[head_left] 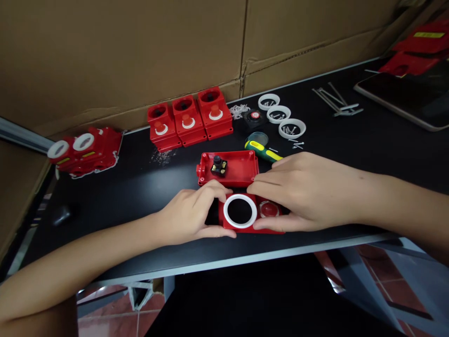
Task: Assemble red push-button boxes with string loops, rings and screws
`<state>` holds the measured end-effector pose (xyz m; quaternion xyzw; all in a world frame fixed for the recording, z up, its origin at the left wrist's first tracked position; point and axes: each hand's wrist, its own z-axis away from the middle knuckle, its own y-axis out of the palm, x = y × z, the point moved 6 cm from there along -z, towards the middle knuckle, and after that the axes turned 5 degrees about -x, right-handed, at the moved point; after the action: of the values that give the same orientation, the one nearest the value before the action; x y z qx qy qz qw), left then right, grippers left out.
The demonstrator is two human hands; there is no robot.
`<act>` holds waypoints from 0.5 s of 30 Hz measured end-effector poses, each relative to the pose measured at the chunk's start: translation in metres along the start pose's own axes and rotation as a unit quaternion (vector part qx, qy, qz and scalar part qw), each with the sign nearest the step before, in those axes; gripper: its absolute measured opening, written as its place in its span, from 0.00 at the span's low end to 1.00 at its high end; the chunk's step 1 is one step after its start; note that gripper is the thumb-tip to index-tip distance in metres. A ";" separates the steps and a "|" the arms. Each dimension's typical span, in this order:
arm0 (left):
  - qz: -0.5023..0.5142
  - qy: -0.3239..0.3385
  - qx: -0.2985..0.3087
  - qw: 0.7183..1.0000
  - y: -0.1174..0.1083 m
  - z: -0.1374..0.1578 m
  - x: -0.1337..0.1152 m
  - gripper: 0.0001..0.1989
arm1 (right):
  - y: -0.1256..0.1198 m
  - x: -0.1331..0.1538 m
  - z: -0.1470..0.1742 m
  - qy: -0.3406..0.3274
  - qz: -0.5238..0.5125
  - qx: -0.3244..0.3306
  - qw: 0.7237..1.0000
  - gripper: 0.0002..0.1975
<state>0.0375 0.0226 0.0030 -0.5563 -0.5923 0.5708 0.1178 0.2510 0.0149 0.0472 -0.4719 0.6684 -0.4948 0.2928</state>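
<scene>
A red plastic box cover (224,220) lies near the table's front edge, a white ring (226,222) on its left half round a dark opening. On its right half is a round red button (269,209). My left hand (191,213) pinches the cover's left end, thumb in front and fingers behind. My right hand (298,196) grips the right part the same way, hiding that end. Just behind stands an open red box base (240,164) with a black switch block (219,166) inside. A green and yellow handle (261,150) lies beyond my right hand, partly covered by it.
Three red boxes (189,119) stand at the back, with more red boxes (94,150) at left. White rings (292,128) hold screws. Long metal pieces (338,100) and a dark tray-like panel (407,93) lie at right. Cardboard (122,61) walls the back.
</scene>
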 end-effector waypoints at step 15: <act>-0.023 0.002 0.008 1.000 0.000 0.000 -0.003 0.36 | 0.001 -0.001 0.003 0.003 0.008 0.009 1.000 0.12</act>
<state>0.0385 0.0203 0.0044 -0.5428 -0.6003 0.5713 0.1362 0.2531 0.0146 0.0451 -0.4621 0.6686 -0.5000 0.2989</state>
